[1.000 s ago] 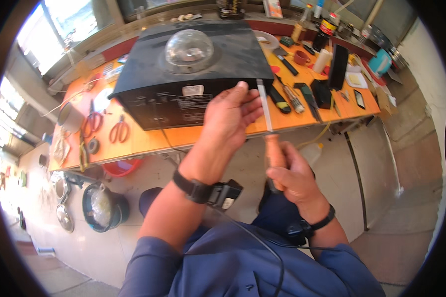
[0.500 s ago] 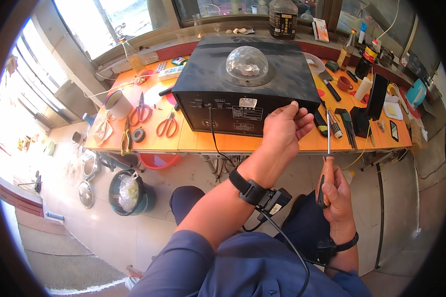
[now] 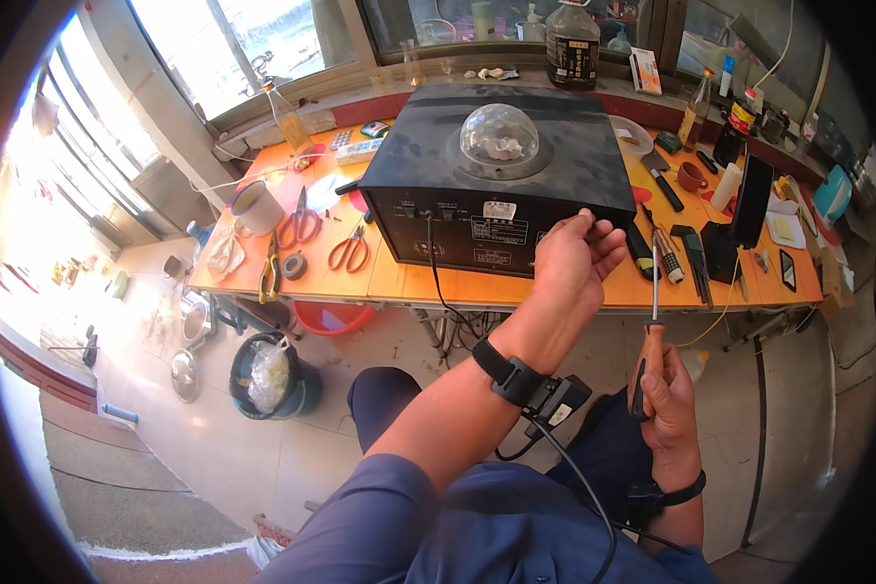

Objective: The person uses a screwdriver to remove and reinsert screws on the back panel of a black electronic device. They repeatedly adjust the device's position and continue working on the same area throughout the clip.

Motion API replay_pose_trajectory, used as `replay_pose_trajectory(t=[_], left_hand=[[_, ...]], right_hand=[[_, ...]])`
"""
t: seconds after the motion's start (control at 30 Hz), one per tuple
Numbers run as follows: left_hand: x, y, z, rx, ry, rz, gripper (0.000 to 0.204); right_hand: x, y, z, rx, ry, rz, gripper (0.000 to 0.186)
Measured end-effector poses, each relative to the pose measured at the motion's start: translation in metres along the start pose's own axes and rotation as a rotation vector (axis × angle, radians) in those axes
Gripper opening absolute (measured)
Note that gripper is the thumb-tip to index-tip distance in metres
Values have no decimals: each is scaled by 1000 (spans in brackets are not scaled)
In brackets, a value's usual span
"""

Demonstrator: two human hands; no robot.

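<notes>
A black metal box with a clear dome on its top stands on the orange table, its labelled panel towards me. At the panel's upper right corner is my left hand, thumb and forefinger pinched together against the edge; whatever is between them is hidden or too small to name. My right hand grips the wooden-and-black handle of a screwdriver in front of the table edge. Its steel shaft points up, apart from the box. A black cord hangs from the panel's left part.
Red-handled scissors, pliers, a tape roll and a mug lie left of the box. To its right are a knife, a phone on a stand and hex keys. A bucket stands on the floor.
The whole view has shifted, so everything appears slightly lower and further right. My left fingers still pinch at the box's corner, and the screwdriver stays in my right hand.
</notes>
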State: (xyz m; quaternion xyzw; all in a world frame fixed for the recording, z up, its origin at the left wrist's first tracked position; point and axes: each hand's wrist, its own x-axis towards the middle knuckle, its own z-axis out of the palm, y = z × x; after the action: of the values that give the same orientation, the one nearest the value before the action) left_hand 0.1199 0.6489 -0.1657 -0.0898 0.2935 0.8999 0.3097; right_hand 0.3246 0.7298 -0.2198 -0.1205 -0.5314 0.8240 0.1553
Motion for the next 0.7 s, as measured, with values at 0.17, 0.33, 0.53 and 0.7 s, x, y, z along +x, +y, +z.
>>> replay_pose_trajectory(t=[0.17, 0.33, 0.53, 0.7], left_hand=[[-1, -2, 2, -40, 15, 12, 13], [-3, 0, 4, -42, -19, 20, 18], [-5, -1, 2, -5, -37, 56, 20], [-21, 0, -12, 291, -46, 21, 21]], right_hand=[[-1, -2, -1, -52, -4, 20, 53], [-4, 0, -2, 19, 17, 36, 42], [-5, 1, -8, 52, -16, 29, 36], [2, 0, -4, 35, -101, 90, 54]])
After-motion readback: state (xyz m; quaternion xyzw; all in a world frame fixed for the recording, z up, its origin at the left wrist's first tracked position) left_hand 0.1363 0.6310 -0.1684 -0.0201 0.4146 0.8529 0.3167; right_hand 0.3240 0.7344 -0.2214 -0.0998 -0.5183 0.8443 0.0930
